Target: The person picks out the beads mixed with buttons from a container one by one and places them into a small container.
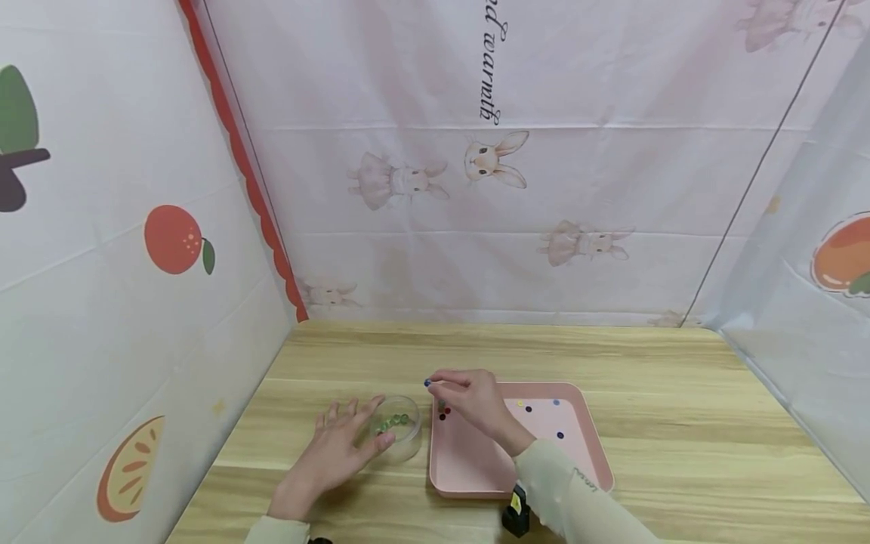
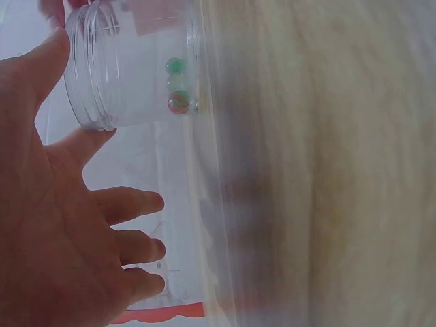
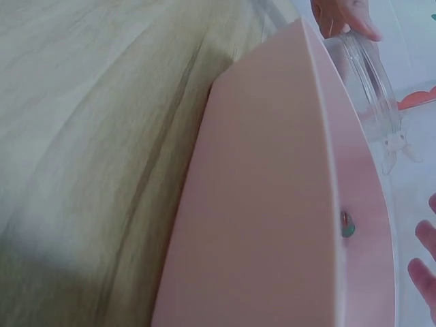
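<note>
My left hand [image 1: 329, 453] grips the rim of a clear round jar [image 1: 408, 451] between thumb and index finger, the other fingers spread out beside it. Several green glass marbles [image 1: 396, 421] lie on the jar's bottom; the left wrist view shows a red-and-green marble [image 2: 178, 102] among them. Over the far left corner of a pink tray [image 1: 472, 465], my right hand [image 1: 479, 400] pinches a small round blue piece [image 1: 427, 383] between thumb and fingertips. In the right wrist view that hand shows only as fingertips [image 3: 426, 235] at the edge.
Small dark red pieces [image 1: 444, 415] sit in the tray's left far corner. Dark blue pieces [image 1: 560, 435] and a yellow piece [image 1: 520, 403] lie toward its right side. A black-and-yellow device [image 1: 516, 512] is at the right sleeve. Printed curtains [image 1: 476, 272] stand behind the wooden table [image 1: 700, 438].
</note>
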`<state>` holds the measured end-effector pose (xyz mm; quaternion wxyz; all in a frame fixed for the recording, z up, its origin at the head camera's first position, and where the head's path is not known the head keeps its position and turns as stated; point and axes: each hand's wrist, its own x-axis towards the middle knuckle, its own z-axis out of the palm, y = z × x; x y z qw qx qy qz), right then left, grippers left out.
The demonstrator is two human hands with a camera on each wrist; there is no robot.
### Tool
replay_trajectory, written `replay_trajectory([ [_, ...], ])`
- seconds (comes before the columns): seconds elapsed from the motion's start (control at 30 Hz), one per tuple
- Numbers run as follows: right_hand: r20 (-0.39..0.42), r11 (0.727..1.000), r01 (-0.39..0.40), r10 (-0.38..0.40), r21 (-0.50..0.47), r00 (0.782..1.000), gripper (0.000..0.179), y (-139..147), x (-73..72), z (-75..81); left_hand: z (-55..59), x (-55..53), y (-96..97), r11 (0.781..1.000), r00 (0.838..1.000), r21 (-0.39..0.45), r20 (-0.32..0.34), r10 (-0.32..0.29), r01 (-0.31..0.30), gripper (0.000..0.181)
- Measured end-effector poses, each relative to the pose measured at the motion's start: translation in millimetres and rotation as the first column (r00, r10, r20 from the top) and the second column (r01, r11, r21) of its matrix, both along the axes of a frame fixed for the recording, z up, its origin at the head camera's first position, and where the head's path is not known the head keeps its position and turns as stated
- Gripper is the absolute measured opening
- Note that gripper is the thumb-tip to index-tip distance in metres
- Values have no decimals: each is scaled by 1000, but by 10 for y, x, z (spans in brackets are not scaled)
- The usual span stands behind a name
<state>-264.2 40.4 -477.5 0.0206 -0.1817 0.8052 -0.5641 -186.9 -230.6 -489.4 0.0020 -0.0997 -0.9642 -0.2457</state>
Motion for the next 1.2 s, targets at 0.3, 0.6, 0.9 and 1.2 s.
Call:
replay_trajectory([
  [0.3, 10, 998, -52, 52, -44, 999, 26, -73, 11, 7, -38, -22, -10, 1000, 1000, -8, 9, -3, 3, 71],
  [0.6, -5, 997, -67, 67, -28, 998, 23, -163, 15, -5, -44, -32, -5, 1000, 1000, -8, 4, -2, 2, 71],
  [0.9, -20, 997, -75, 75, -3, 997, 21, -257, 65, 0, -54, -29, -9, 1000, 1000, -3, 6, 3, -3, 73],
  [1.2, -9, 994, -109, 109, 22, 994, 22, -313, 102, -23, -47, -22, -19, 1000, 1000, 14, 19, -3, 3, 73],
])
